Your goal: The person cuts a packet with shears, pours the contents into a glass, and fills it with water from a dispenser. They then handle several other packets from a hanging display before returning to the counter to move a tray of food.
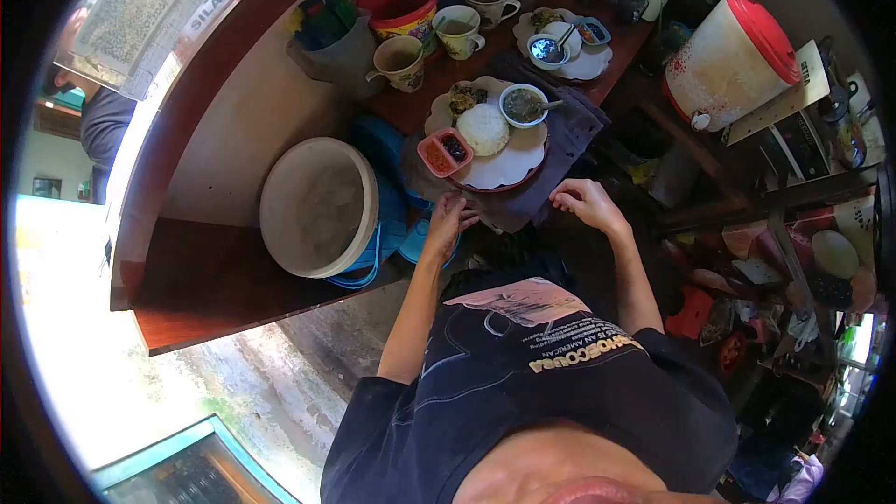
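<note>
My left hand (451, 217) is by the near edge of a dark cloth (571, 135), its fingers loosely bent and apart. To the right, my right hand (588, 203) hovers beside the same cloth, fingers curled loosely with nothing visible in them. Just beyond both hands, a white scalloped plate (509, 171) rests over the cloth. It carries a mound of white rice (483, 130), some dark greens (467, 98), a white bowl of soup (524, 105) with a spoon in it, and a small pink divided dish (445, 152) of red and dark sauces.
Farther back sits a second plate of food (590, 63). Several mugs, including a patterned one (399, 63), stand near a red tub (397, 2). At left is a blue bucket with a whitish top (317, 207). A red-lidded drink jug (733, 61) stands right.
</note>
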`<state>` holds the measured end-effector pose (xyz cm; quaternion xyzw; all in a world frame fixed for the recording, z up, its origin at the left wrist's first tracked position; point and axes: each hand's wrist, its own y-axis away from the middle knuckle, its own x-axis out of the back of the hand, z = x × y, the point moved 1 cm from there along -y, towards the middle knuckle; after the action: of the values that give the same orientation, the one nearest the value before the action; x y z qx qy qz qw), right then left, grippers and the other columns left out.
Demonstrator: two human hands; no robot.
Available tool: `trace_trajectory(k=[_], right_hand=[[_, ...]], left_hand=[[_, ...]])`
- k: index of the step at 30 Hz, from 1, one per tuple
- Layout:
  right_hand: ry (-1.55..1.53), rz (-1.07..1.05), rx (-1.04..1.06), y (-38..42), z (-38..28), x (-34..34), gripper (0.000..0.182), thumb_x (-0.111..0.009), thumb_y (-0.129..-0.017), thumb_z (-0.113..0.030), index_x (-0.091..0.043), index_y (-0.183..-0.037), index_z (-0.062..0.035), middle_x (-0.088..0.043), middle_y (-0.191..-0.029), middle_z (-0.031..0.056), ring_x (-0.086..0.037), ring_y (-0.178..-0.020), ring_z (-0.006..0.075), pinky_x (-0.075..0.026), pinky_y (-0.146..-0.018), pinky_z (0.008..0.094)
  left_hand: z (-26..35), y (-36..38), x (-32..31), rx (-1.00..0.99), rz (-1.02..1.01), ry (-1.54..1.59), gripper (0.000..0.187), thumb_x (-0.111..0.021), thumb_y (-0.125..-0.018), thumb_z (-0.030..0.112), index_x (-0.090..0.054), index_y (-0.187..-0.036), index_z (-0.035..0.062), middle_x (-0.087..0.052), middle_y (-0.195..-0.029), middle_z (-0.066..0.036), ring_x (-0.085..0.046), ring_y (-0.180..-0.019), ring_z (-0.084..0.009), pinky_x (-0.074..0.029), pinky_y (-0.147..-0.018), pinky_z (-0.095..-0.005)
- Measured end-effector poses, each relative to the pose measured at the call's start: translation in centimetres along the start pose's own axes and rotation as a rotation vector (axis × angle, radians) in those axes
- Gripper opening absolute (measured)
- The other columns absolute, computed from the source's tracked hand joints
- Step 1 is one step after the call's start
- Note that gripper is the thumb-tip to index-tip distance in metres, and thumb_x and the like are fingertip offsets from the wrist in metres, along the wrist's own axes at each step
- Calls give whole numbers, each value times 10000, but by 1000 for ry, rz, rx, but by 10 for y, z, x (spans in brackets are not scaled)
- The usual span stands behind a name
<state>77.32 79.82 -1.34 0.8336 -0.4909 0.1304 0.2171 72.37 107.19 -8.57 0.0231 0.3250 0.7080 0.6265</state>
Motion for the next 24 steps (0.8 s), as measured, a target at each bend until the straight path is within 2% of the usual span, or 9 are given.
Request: trace_trajectory(k=[2,6,9,12,15,17,21,24], right_hand=[[-29,76,-43,-9,17,-1,148,-541,-805,-66,-619,-874,38,-639,-722,89,-599,-640,129,-476,-597,275],[-57,254,-108,-21,46,0,149,-566,-798,-79,-603,-891,32,-630,-722,94,-601,-653,153,-478,-626,290],[17,411,-115,-31,68,6,270,-613,-776,-111,-551,-1008,11,-607,-899,143,-600,-800,200,-472,-713,307],[113,590,-180,-44,69,11,475,-659,-745,-167,-466,-1158,-36,-480,-1136,225,-525,-999,294,-434,-840,351],[289,718,10,-60,77,13,646,-683,-716,-192,-374,-1275,-98,-342,-1248,268,-431,-1103,369,-386,-920,385],[299,699,4,-71,79,13,682,-695,-700,-195,-372,-1297,-126,-348,-1233,272,-411,-1116,390,-365,-945,398],[286,648,-36,-80,84,11,695,-707,-683,-198,-399,-1305,-152,-360,-1217,265,-403,-1128,390,-359,-955,396],[217,634,-60,-78,78,9,588,-693,-703,-216,-483,-1248,-147,-425,-1190,238,-439,-1105,360,-370,-941,381]], left_hand=[[-6,-12,-4,-42,-32,134,310,-519,-880,142,-363,-1124,32,-568,-926,-118,-611,-848,-236,-519,-736,-331],[-15,-28,-4,-119,-5,196,295,-557,-847,108,-394,-1084,42,-576,-907,-96,-620,-792,-228,-535,-693,-343],[-14,-40,-5,-110,44,220,279,-584,-820,89,-433,-1052,48,-584,-877,-78,-623,-751,-212,-545,-659,-332],[-10,-41,-9,-78,82,241,251,-599,-795,67,-472,-1011,50,-589,-853,-65,-624,-722,-201,-554,-638,-326],[-16,-47,-1,-41,79,281,226,-593,-784,51,-502,-991,45,-594,-853,-65,-619,-730,-201,-551,-667,-355],[-16,-49,1,-46,65,295,203,-579,-787,49,-523,-982,40,-599,-860,-69,-610,-769,-211,-535,-733,-401],[-13,-46,2,-22,92,322,216,-568,-784,33,-517,-993,35,-600,-884,-85,-611,-780,-223,-534,-732,-400],[-10,-44,3,-35,80,345,215,-568,-777,19,-522,-985,43,-606,-880,-83,-620,-770,-215,-541,-713,-390]])
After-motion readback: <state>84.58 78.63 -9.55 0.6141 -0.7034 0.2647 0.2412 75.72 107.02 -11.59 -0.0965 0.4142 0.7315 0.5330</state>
